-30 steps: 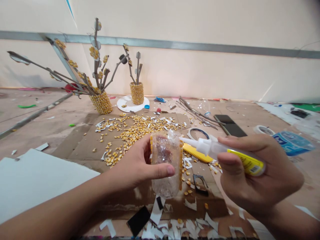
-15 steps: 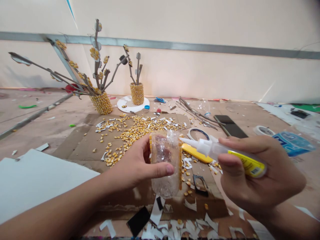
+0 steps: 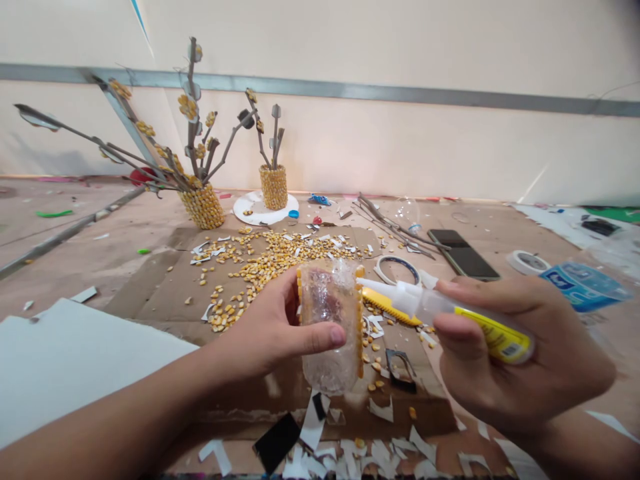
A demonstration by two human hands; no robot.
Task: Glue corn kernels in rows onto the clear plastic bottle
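Note:
My left hand (image 3: 280, 320) is closed around a clear plastic cup (image 3: 330, 363), its thumb across the near side. Corn kernels line the cup's left and right edges; the side facing me is bare. My right hand (image 3: 530, 347) grips a glue bottle (image 3: 445, 310) with a yellow label, held nearly level. Its white nozzle points left, with the tip at the kernels near the cup's upper right edge; whether it touches them I cannot tell. Loose corn kernels (image 3: 273, 257) lie on the cardboard (image 3: 165, 287) behind the cup.
Two kernel-covered pots (image 3: 203, 208) holding twigs stand at the back, one on a white disc (image 3: 245, 212). To the right lie a phone (image 3: 465, 253), tape rolls (image 3: 397, 270) and a yellow comb-like strip (image 3: 387, 305). White paper scraps (image 3: 385, 457) litter the front; white sheet (image 3: 75, 373) at left.
The glue bottle and my right hand have shifted very slightly down, the nozzle tip staying by the cup's right edge. My left hand and the cup are almost unchanged.

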